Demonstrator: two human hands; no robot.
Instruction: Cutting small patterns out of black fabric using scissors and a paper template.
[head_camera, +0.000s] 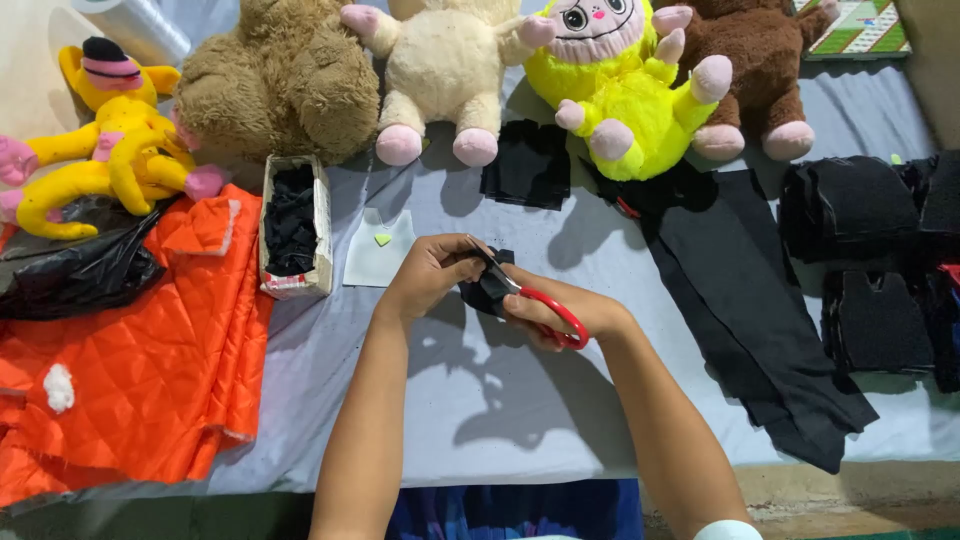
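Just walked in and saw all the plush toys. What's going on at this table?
A person is cutting a small black fabric piece with red-handled scissors: the right hand works the scissors while the left hand holds the fabric. Stuffed animals line the far edge, orange quilted cloth lies at left, and black fabric strips lie at right.

Five plush toys, one scissors

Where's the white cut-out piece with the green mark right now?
In the head view, the white piece lies flat, just right of the cardboard box and beyond the left hand.
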